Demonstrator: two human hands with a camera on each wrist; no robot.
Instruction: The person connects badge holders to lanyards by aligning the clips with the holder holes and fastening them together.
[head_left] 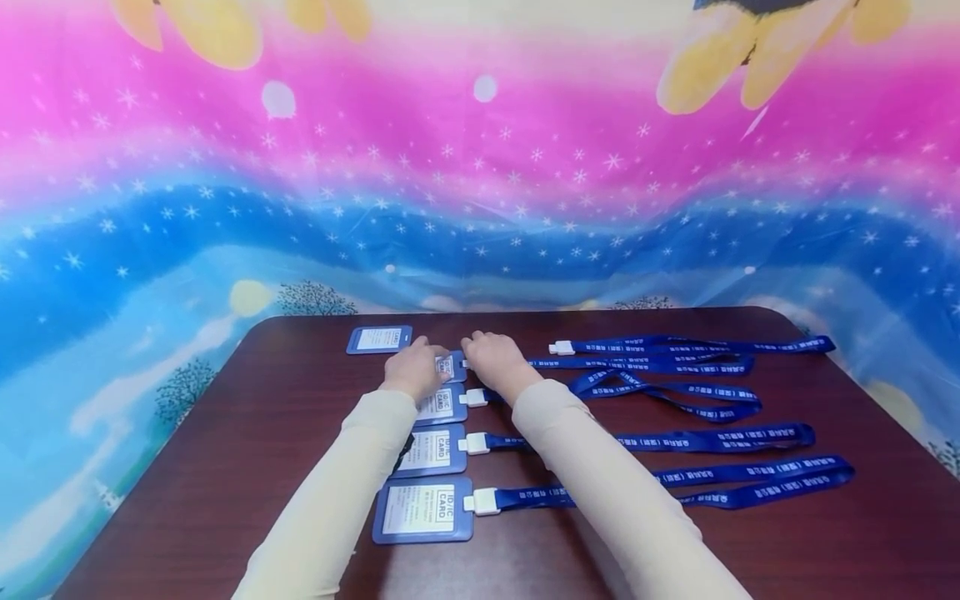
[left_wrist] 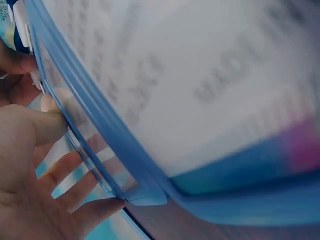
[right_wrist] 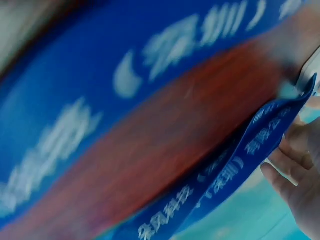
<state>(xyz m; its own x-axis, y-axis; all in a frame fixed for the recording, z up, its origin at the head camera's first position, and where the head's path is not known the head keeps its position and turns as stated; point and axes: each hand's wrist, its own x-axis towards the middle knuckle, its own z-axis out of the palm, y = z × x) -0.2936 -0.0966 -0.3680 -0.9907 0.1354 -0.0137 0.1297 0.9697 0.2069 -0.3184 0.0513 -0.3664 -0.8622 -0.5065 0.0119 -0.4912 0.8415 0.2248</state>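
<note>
My left hand grips a blue-framed badge holder, thumb on one face and fingers behind the clear window, as the left wrist view shows. Close by on the right, my right hand pinches the white clip end of a blue lanyard at the holder's edge. That lanyard trails past the right fingers in the right wrist view. Whether the clip is fastened to the holder I cannot tell, since fingers cover most of it. Nearer to me, a column of badge holders lies with white clips at their right edges.
A separate badge holder lies at the table's back left. Across from it, a lanyard with a white clip lies at the back right. Other blue straps stretch rightward over the dark wooden table. A printed cloth hangs behind.
</note>
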